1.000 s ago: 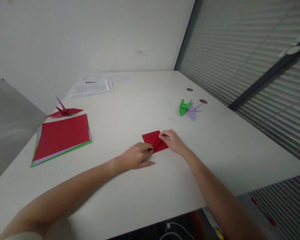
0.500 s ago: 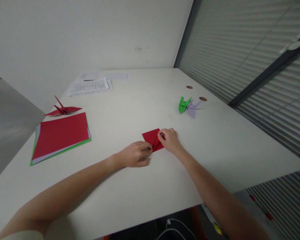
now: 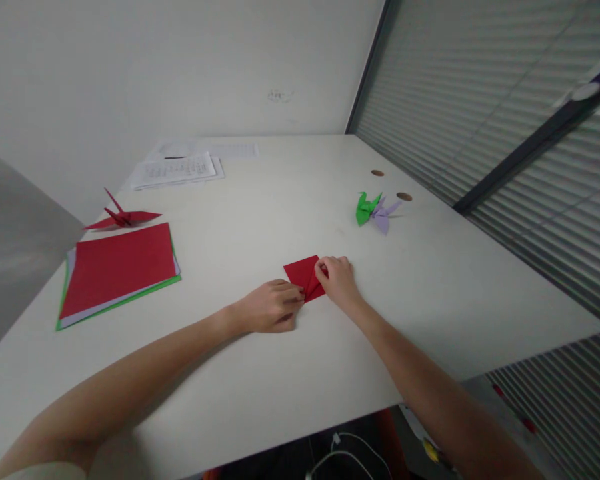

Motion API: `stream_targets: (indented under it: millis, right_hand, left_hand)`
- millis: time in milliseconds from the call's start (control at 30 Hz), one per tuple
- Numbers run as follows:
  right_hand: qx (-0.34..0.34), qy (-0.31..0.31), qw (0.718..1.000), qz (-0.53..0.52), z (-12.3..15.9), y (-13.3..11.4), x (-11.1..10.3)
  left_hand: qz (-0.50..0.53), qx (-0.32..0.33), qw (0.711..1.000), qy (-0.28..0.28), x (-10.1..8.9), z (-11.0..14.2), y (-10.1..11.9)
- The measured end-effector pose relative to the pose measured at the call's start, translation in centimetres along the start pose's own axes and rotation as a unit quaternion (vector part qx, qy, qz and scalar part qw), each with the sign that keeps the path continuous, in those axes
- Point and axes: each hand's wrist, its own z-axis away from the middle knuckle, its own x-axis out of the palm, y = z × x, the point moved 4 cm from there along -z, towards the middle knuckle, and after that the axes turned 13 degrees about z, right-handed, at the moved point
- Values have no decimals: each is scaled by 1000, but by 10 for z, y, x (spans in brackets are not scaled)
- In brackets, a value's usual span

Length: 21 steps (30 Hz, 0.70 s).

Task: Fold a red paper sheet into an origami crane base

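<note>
A small folded sheet of red origami paper lies on the white table between my hands, a crease running across it. My left hand rests at its near left edge, fingers closed on the lower corner. On the right side, my right hand has thumb and forefinger pinched on the paper's flap. The fingertips cover parts of both edges, so the exact fold under them is hidden.
At left lies a stack of red, lilac and green paper, with a red paper crane behind it. Green and lilac cranes stand at right. Written sheets lie at the back. Blinds border the table's right side.
My left thumb has drawn in closer to the fingers at the paper's lower corner. My right hand stays nearly in place; the whole view has shifted slightly.
</note>
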Motion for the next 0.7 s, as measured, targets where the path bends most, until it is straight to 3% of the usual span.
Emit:
stream_targets:
  millis: [467,700]
  right_hand:
    - [16,8,999,28,1,-2,0]
    - [6,21,999,35,1,-4,0]
  left_hand:
    - [78,-1,996,43,-4,4,-9]
    - [149,-71,984,72,-9,1,-19]
